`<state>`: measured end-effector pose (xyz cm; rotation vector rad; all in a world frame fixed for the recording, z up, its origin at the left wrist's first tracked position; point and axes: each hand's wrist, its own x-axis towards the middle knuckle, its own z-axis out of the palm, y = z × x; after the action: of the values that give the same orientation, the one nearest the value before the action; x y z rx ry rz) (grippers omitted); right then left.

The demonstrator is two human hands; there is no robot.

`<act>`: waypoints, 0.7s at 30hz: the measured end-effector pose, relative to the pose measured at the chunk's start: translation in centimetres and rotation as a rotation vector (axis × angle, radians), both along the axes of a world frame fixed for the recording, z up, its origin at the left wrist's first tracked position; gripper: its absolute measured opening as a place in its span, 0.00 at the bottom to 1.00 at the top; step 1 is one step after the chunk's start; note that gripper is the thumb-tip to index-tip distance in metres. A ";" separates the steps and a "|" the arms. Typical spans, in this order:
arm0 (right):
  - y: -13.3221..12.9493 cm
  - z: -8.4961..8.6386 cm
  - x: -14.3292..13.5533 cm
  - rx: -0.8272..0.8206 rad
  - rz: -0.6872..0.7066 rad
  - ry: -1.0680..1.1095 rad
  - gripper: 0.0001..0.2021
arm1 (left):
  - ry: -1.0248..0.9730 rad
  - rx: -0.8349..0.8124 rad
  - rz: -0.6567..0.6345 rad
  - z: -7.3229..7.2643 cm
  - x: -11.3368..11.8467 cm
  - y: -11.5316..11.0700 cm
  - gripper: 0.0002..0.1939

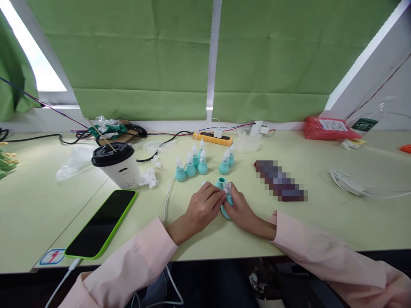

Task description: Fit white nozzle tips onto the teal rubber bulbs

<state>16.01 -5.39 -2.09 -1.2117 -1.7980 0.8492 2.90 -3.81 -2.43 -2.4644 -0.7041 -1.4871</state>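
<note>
My right hand (pixel 243 209) is closed around a teal squeeze bulb (pixel 225 211), close to the table's front edge. A small whitish, translucent piece (pixel 227 187) shows at the top of this bulb; the fingers partly hide it. My left hand (pixel 203 206) is closed, its fingertips pinched at that piece. Just behind my fingers stands another teal bulb (pixel 221 182), its dark round mouth uncovered. Farther back, several upright teal bulbs with clear pointed nozzles form a left group (pixel 191 168) and a smaller right group (pixel 224 166).
Left of my arms lie a green-cased phone (pixel 101 224) on a cable and a lidded paper cup (pixel 123 173) with crumpled tissue (pixel 149 178). An orange power strip (pixel 208 138) sits behind the bulbs. Rightward are a blurred-out item (pixel 279 182), a white cable (pixel 349 184) and a red package (pixel 329 129).
</note>
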 end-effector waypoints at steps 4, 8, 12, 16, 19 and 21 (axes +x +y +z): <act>0.0 -0.1 0.0 0.034 -0.021 -0.036 0.06 | 0.091 0.005 0.077 0.1 -0.1 -0.4 0.04; 0.1 -0.2 0.0 0.047 -0.041 -0.066 0.06 | 0.215 0.027 0.199 0.3 0.0 -0.6 0.04; 0.1 -0.3 0.0 0.051 -0.040 -0.073 0.05 | 0.231 0.037 0.286 0.3 0.3 -0.7 0.06; 0.1 -0.4 0.1 0.031 -0.028 -0.030 0.05 | 0.151 -0.081 0.251 0.4 0.5 -0.6 0.06; 0.1 -0.4 0.0 -0.037 0.000 0.051 0.05 | 0.063 -0.280 0.166 0.8 0.3 -0.6 0.04; 0.1 -0.4 0.0 -0.084 0.018 0.112 0.06 | -0.012 -0.383 0.116 1.0 0.1 -0.6 0.05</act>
<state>15.99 -5.30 -2.48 -1.1788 -1.6999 0.9920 2.98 -4.37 -1.41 -2.6237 -1.2126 -1.4359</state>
